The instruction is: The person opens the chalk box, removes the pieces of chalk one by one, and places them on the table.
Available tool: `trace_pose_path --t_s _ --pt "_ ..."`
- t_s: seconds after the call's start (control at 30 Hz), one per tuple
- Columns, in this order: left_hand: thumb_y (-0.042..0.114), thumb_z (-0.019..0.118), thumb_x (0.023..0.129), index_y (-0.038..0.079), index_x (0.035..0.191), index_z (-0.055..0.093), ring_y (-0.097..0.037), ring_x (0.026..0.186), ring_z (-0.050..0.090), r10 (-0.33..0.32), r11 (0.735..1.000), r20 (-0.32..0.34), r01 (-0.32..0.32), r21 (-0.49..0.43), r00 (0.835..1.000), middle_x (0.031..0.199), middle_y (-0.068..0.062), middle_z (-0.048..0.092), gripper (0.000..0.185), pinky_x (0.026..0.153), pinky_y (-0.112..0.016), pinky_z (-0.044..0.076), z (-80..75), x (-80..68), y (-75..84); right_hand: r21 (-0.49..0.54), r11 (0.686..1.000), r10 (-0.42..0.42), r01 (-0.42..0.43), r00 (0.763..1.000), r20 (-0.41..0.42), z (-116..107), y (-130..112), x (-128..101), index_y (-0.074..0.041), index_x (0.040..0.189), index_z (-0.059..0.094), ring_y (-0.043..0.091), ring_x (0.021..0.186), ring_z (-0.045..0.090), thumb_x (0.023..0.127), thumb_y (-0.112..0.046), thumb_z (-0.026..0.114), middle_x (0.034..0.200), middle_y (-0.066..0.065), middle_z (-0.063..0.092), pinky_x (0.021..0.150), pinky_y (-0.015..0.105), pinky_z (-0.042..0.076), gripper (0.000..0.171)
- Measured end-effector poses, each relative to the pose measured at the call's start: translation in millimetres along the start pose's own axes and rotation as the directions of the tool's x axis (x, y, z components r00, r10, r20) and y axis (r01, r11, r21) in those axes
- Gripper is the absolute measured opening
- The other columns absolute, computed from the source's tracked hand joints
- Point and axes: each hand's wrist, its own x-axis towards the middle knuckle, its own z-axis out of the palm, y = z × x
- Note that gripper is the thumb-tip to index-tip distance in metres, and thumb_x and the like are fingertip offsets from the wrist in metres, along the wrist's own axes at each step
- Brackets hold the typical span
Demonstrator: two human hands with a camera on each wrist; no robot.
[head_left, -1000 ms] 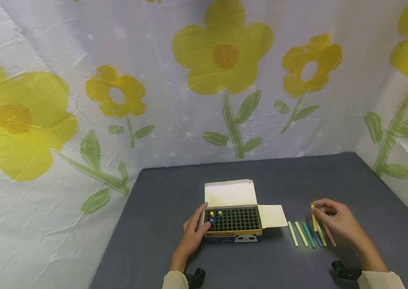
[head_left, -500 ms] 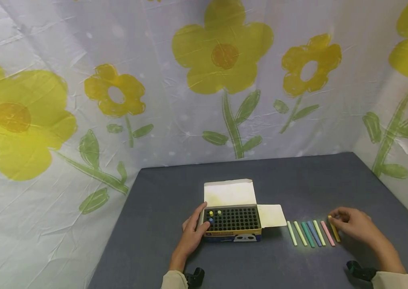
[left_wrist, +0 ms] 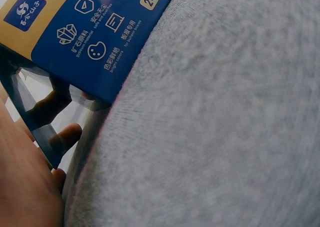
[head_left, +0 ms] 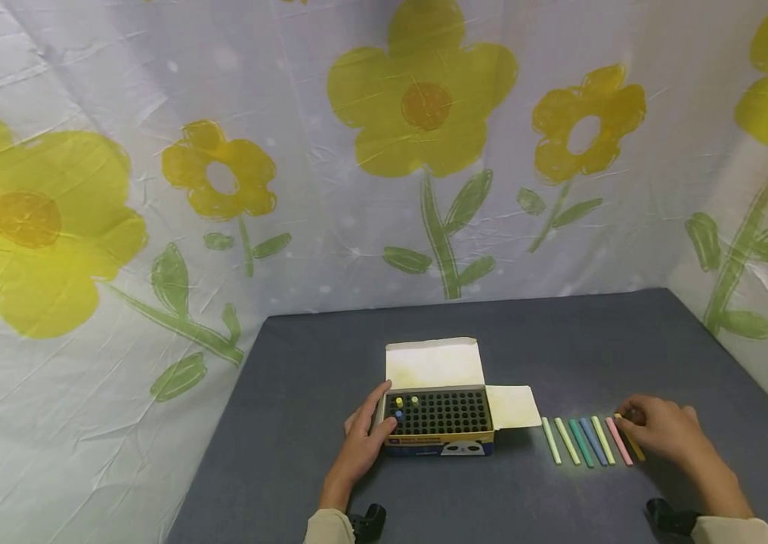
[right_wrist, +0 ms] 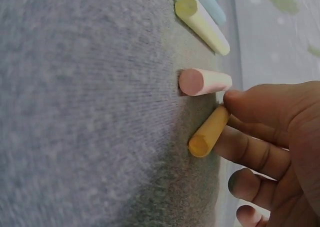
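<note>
An open chalk box point(head_left: 438, 421) stands mid-table, its black grid insert holding a few sticks at the left end. My left hand point(head_left: 373, 423) grips the box's left end; its fingers point(left_wrist: 65, 135) show beside the blue side panel point(left_wrist: 95, 37). Right of the box lies a row of chalk sticks point(head_left: 581, 441) in pale green, teal, blue, yellow and pink. My right hand point(head_left: 629, 425) pinches an orange chalk stick point(head_left: 633, 446) at the row's right end. In the right wrist view the orange stick point(right_wrist: 209, 132) lies on the cloth beside the pink stick point(right_wrist: 205, 82).
The grey cloth-covered table point(head_left: 493, 340) is backed and flanked by a white sheet with yellow flowers point(head_left: 418, 98). The box's lid flap point(head_left: 433, 364) stands up at the back and a side flap point(head_left: 512, 406) lies open to the right.
My right hand carried the orange stick rightwards from over the row's middle and lowered it beside the pink stick at the right end. The left hand and box stayed put.
</note>
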Motion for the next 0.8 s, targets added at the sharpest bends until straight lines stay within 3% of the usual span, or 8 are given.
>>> trace_pose_path --t_s 0.23,0.57,0.7,0.8 --pt "0.035 0.058 0.103 0.048 0.154 0.037 -0.041 0.150 0.015 0.011 1.000 0.011 -0.011 -0.019 1.000 0.164 -0.001 0.036 0.056 0.107 -0.075 0.027 -0.8 -0.2 1.2 0.024 1.000 0.009 -0.010 1.000 0.015 -4 0 -1 -0.008 0.106 0.074 0.015 0.073 0.063 0.098 -0.031 0.065 0.088 0.000 0.076 0.072 0.050 0.031 0.025" --pt "0.037 0.059 0.102 0.045 0.154 0.040 -0.045 0.150 0.011 -0.003 1.000 0.000 0.003 -0.009 1.000 0.164 -0.003 0.037 0.055 0.106 -0.078 0.024 -0.2 0.5 2.8 0.085 0.995 -0.043 0.051 0.995 -0.092 -9 -10 -1 -0.004 0.115 0.071 0.010 0.066 0.058 0.101 -0.029 0.063 0.080 -0.004 0.072 0.072 0.052 0.037 0.029" --pt "0.037 0.059 0.102 0.044 0.154 0.040 -0.045 0.150 0.011 0.002 1.000 0.007 -0.002 -0.013 1.000 0.163 -0.003 0.037 0.055 0.107 -0.077 0.023 -0.4 0.2 2.4 0.182 0.979 -0.057 0.090 0.982 -0.177 -7 -23 -1 -0.004 0.126 0.066 0.006 0.065 0.058 0.101 -0.028 0.065 0.088 0.003 0.073 0.066 0.039 0.047 0.035" --pt "0.036 0.058 0.103 0.044 0.154 0.039 -0.045 0.150 0.012 0.006 1.000 0.015 -0.006 -0.019 1.000 0.163 -0.005 0.037 0.055 0.106 -0.077 0.024 -1.2 -0.6 2.6 0.292 0.947 -0.063 0.138 0.966 -0.250 -5 -34 0 -0.006 0.132 0.063 0.007 0.068 0.060 0.100 -0.024 0.067 0.094 0.007 0.071 0.059 0.028 0.045 0.037"
